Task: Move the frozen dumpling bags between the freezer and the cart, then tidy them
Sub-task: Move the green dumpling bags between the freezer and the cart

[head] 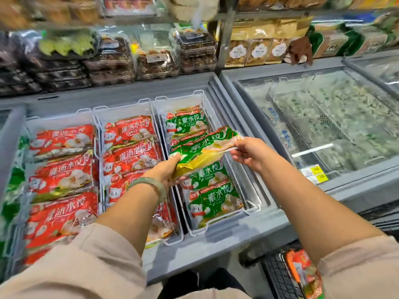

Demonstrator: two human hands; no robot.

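I hold a green dumpling bag (203, 151) over the right-hand basket (195, 230) of the open freezer (216, 247). My left hand (167, 170) grips its near left end from below. My right hand (248, 151) pinches its far right corner. Below it, more green bags (212, 200) lie stacked in that basket. Red dumpling bags (62, 178) fill the left and middle baskets. A red bag (303, 270) lies in the black cart (278, 277) at the bottom right.
A second chest freezer (319, 126) with a frosted glass lid stands on the right, yellow price tags (315, 173) on its rim. Shelves of boxed nuts and snacks (151, 55) run behind the freezers. My legs are close to the freezer's front edge.
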